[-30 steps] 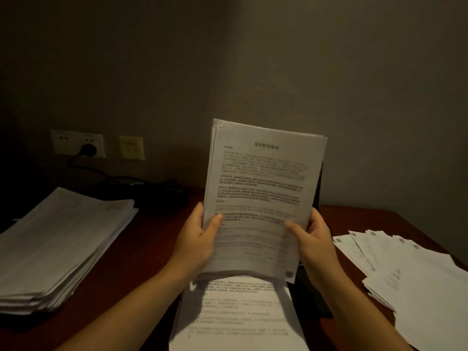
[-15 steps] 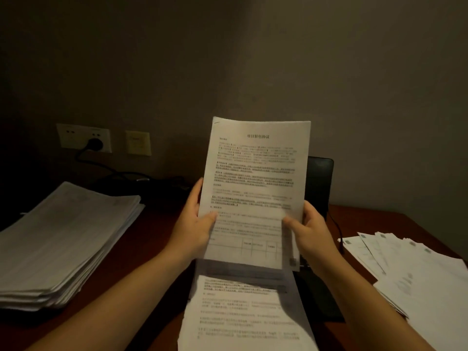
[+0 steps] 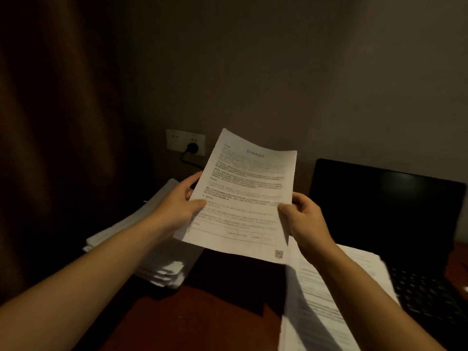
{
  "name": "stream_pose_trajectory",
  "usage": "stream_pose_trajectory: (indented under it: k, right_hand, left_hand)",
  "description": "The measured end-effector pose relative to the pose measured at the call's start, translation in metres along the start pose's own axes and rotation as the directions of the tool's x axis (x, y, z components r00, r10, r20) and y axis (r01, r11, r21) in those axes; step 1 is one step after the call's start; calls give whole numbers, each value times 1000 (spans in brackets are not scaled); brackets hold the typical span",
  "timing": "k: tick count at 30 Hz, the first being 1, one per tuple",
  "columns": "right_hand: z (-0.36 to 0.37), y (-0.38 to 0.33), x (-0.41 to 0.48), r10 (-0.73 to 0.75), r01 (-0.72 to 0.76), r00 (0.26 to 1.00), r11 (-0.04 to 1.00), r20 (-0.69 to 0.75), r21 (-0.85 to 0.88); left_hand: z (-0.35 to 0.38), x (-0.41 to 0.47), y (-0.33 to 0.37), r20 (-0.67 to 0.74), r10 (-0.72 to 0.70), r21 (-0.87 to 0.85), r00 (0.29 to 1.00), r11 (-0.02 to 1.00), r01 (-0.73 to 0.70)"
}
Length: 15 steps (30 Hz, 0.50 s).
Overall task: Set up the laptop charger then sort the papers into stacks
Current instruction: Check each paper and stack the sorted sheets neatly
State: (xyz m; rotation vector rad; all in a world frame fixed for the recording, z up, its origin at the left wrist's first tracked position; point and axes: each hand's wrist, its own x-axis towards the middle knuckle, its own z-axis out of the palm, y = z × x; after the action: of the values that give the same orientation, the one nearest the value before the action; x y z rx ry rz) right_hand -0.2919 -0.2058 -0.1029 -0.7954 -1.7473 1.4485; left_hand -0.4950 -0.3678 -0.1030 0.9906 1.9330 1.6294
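Your left hand and right hand pinch the sheet by its side edges above the tabletop between two stacks; light and floppy, it likely wants that two-sided hold.

A sheet hangs in the air above the surface, between 2 hands: the left hand at its left edge, the right hand at its right. A paper stack lies left below; another pile lies right, partly over the laptop. A wall socket with a plug sits behind.
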Motion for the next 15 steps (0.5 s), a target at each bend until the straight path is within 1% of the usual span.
stream_pose_trajectory:
  k: [4, 10, 12, 15]
  right_hand:
    - [53, 3, 0, 113, -118, 986, 992, 120, 32]
    - [115, 10, -3, 272, -271, 937, 962, 220, -36]
    - [130, 16, -5, 290, -282, 931, 957, 221, -69]
    - [145, 24, -4, 271, -245, 937, 960, 221, -137]
  left_hand:
    - [-58, -2, -15, -57, -68, 126, 996, 989, 75]
    - [-119, -3, -43, -86, -148, 294, 985, 941, 167]
    - [-130, -2, -52, -89, -148, 374, 985, 911, 171]
    - [-140, 1, -65, -70, -144, 481, 987, 862, 160]
